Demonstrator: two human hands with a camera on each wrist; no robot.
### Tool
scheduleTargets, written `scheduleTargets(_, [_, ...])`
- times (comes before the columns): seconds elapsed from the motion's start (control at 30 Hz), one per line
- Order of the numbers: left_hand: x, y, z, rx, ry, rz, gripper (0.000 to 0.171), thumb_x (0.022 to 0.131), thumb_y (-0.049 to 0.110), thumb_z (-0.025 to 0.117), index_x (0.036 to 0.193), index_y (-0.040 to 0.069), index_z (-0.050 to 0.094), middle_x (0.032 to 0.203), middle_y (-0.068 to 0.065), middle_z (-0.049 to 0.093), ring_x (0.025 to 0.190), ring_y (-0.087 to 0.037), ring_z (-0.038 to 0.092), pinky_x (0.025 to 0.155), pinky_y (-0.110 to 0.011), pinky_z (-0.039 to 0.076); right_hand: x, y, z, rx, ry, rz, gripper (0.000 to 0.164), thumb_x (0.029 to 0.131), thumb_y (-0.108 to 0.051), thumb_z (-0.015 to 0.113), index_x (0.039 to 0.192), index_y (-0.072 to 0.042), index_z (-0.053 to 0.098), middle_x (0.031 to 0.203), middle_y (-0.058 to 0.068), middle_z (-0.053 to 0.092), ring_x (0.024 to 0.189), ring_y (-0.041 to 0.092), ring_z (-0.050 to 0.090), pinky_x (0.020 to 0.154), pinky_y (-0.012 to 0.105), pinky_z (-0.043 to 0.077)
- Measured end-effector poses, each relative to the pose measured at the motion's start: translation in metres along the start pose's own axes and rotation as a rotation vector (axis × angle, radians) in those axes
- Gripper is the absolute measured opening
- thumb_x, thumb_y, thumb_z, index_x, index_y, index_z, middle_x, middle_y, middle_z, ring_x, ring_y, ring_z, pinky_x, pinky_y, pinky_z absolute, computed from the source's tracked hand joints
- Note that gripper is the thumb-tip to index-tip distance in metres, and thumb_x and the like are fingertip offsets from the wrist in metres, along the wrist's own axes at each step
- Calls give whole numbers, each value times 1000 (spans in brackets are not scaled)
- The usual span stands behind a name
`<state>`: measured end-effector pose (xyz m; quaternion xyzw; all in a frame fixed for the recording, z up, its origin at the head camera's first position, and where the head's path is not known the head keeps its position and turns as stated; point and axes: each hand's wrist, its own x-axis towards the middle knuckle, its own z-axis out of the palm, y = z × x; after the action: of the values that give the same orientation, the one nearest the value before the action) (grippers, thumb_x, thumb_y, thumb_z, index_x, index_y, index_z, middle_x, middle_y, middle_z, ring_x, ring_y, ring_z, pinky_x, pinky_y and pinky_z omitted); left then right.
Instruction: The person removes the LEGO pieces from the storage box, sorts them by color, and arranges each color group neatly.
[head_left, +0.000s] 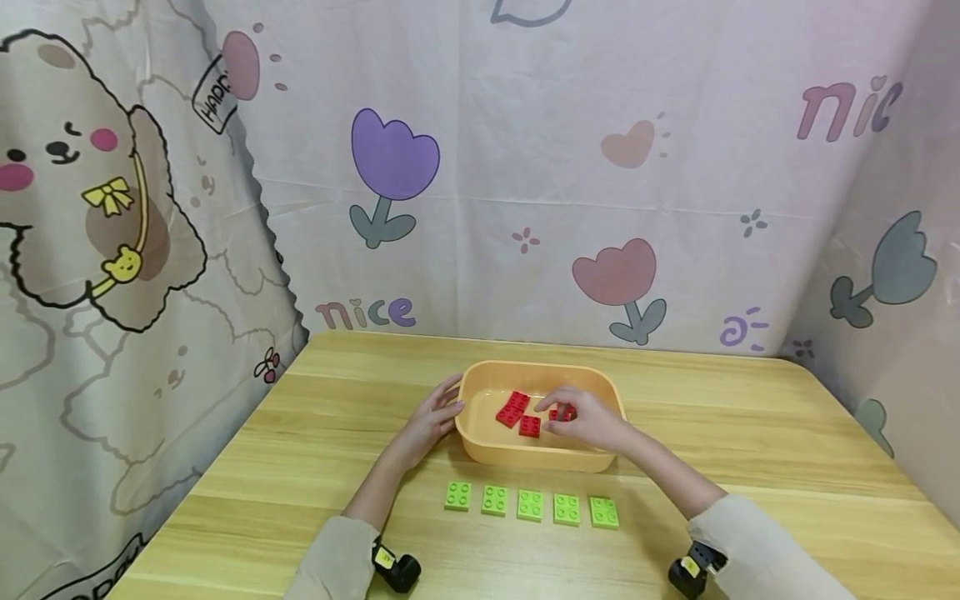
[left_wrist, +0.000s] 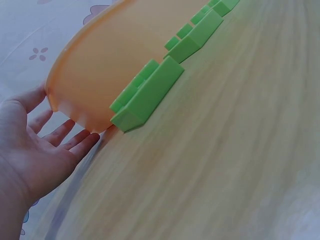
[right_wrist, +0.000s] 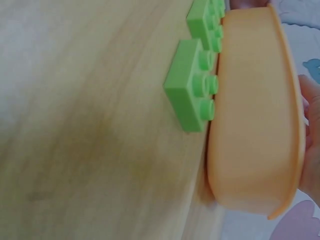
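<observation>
A light-orange plastic tub [head_left: 540,457] stands on the table with several red toy bricks [head_left: 529,427] inside. My left hand [head_left: 429,423] is at the tub's left end. In the left wrist view its thumb touches the rim and its fairly straight fingers [left_wrist: 82,145] rest against the outer wall. My right hand [head_left: 588,421] reaches into the tub, thumb and index tips apart, close to the red bricks. Another red piece [head_left: 562,412] shows through the gap between them, partly covered. The tub wall hides most of this hand in the right wrist view.
Several lime-green bricks [head_left: 530,505] lie in a spaced row in front of the tub, studs up. The wooden table [head_left: 360,375] ends at a printed curtain [head_left: 487,275] behind and at the sides. Black wrist cameras [head_left: 397,570] sit at both sleeves.
</observation>
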<state>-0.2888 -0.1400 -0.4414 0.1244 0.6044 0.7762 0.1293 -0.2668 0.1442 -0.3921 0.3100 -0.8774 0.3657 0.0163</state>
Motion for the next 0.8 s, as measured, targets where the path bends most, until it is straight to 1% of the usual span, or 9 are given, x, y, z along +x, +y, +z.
scheduleTargets(0.1, [0,0,0,4,0,0,56,94,5,48,144,10,25,147,-20,19,130,-34,26,102,-42,30,5,3,1,-7,-12,25,22,79,-8,70,101,-5,66,94,10,59,71,15,50,59,24,46])
scheduleTargets(0.3, [1,-1,0,8,6,4,55,94,5,49,144,10,26,146,-20,20,130,-34,26,102,-43,30,15,10,5,9,-48,27,23,79,-9,71,101,-3,66,101,9,62,67,14,51,58,24,47])
scheduleTargets(0.4, [1,-2,1,-2,10,4,56,93,5,50,144,9,26,146,-21,21,130,-34,27,102,-42,31,19,14,6,6,-69,20,23,79,-8,70,101,-3,66,99,8,63,64,13,49,56,24,45])
scheduleTargets(0.5, [1,-1,2,-8,3,7,57,93,4,49,145,8,25,146,-21,20,129,-35,28,101,-42,32,21,16,7,14,-86,36,22,79,-7,70,100,-3,67,99,7,63,63,12,49,55,23,45])
scheduleTargets(0.63, [0,-1,2,-5,-3,16,57,93,4,48,145,7,24,146,-21,20,130,-35,27,101,-41,32,23,19,8,34,-93,60,22,79,-7,70,100,-3,67,98,7,63,62,13,50,55,23,45])
scheduleTargets(0.8, [0,0,1,-6,1,20,57,93,5,49,145,7,23,146,-21,20,130,-35,27,101,-41,33,26,24,12,49,-107,61,21,78,-7,71,98,-3,67,95,5,64,62,13,50,55,23,45])
